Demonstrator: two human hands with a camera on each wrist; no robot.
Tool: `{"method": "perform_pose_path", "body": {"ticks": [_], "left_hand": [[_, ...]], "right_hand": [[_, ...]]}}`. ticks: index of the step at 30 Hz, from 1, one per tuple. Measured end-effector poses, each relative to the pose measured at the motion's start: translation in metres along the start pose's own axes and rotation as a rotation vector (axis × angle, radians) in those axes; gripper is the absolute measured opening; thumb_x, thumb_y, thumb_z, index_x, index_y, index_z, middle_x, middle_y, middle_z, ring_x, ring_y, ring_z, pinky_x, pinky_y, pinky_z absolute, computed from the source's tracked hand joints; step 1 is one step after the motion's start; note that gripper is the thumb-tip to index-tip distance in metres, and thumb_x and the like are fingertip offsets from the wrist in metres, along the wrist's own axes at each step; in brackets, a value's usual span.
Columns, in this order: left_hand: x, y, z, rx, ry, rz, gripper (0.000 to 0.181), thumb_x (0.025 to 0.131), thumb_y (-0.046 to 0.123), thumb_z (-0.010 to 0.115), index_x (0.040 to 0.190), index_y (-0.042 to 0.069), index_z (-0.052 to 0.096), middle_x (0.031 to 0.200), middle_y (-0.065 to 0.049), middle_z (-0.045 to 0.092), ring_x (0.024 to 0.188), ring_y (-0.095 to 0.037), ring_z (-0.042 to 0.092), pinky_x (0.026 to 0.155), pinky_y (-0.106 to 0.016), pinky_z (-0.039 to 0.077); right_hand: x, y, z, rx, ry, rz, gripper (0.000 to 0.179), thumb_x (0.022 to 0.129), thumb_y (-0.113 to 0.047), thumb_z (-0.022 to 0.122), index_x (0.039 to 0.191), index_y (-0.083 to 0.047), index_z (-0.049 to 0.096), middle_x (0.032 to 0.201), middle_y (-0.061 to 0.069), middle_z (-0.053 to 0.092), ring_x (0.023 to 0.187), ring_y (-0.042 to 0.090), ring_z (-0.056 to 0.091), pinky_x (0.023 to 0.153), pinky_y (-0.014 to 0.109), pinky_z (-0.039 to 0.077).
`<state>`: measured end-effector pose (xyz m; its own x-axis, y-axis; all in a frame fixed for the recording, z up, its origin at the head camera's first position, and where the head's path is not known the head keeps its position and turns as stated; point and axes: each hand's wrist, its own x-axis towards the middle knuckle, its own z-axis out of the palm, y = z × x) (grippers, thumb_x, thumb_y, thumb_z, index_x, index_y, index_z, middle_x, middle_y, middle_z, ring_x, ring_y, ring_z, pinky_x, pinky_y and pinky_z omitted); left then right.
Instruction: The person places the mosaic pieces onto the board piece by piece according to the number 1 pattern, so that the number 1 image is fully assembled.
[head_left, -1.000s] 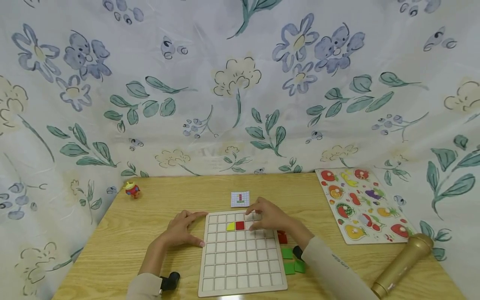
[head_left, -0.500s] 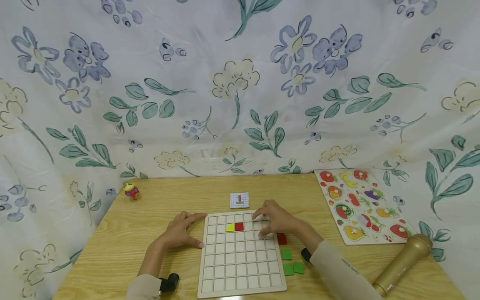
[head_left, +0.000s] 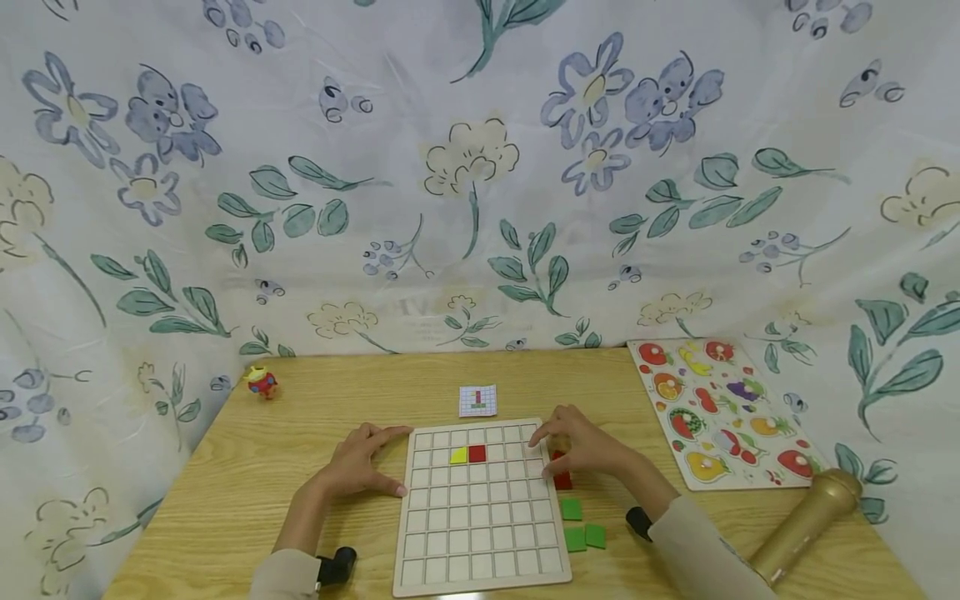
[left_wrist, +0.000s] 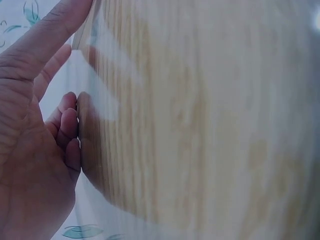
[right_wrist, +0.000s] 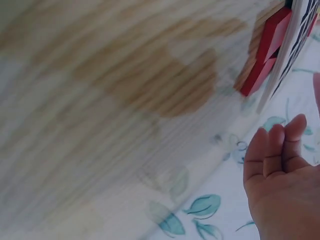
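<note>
A pale wooden grid board [head_left: 480, 521] lies on the table, with a yellow tile [head_left: 459, 455] and a red tile [head_left: 477, 453] side by side in its second row. My left hand [head_left: 362, 462] rests at the board's left edge, thumb and index finger spread along it; the left wrist view shows the other fingers loosely bent. Over the board's upper right edge is my right hand [head_left: 588, 447], thumb and index finger apart with nothing between them. Red tiles [head_left: 562, 481] lie beside the board below that hand, partly hidden by it. Several green tiles [head_left: 574, 539] lie nearer me.
Behind the board is a small printed card [head_left: 477, 401] with a coloured grid pattern. A fruit puzzle board [head_left: 712, 425] and a gold microphone [head_left: 810, 525] lie at the right. At the far left corner stands a small red and yellow toy [head_left: 262, 382]. A floral curtain [head_left: 420, 250] hangs behind the table.
My right hand has moved right, from beside the red tile on the grid to the board's right edge near the loose red tiles. My left hand stays in place.
</note>
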<state>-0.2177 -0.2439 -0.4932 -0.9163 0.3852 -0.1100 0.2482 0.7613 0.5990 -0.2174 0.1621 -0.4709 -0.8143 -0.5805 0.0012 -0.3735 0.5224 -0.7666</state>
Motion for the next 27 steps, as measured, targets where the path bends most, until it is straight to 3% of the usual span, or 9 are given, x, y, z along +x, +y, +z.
{"method": "perform_pose_path", "body": {"ticks": [10, 20, 27], "left_hand": [[-0.001, 0.001, -0.001, 0.031, 0.007, 0.004, 0.094, 0.061, 0.047, 0.092, 0.144, 0.028, 0.052, 0.106, -0.004, 0.043, 0.095, -0.02, 0.036, 0.081, -0.039, 0.028], [0.0, 0.001, 0.0, 0.022, 0.003, 0.001, 0.094, 0.061, 0.047, 0.092, 0.144, 0.028, 0.052, 0.105, -0.004, 0.042, 0.094, -0.021, 0.036, 0.08, -0.039, 0.027], [0.0, -0.001, 0.0, 0.025, 0.006, 0.012, 0.094, 0.061, 0.047, 0.092, 0.144, 0.028, 0.051, 0.104, -0.004, 0.042, 0.093, -0.021, 0.035, 0.079, -0.039, 0.027]], "right_hand": [[-0.013, 0.016, 0.0, 0.076, -0.034, -0.019, 0.03, 0.072, -0.014, 0.088, 0.096, -0.007, 0.073, 0.085, 0.01, 0.037, 0.087, 0.022, 0.028, 0.074, 0.033, 0.022], [-0.026, 0.02, -0.002, 0.02, -0.029, 0.015, 0.032, 0.069, -0.022, 0.09, 0.094, -0.013, 0.071, 0.098, 0.006, 0.048, 0.096, 0.02, 0.033, 0.083, 0.034, 0.029], [-0.03, 0.024, -0.001, -0.027, -0.018, -0.011, 0.032, 0.071, -0.025, 0.089, 0.096, -0.015, 0.072, 0.098, 0.003, 0.05, 0.092, 0.018, 0.032, 0.079, 0.031, 0.029]]}}
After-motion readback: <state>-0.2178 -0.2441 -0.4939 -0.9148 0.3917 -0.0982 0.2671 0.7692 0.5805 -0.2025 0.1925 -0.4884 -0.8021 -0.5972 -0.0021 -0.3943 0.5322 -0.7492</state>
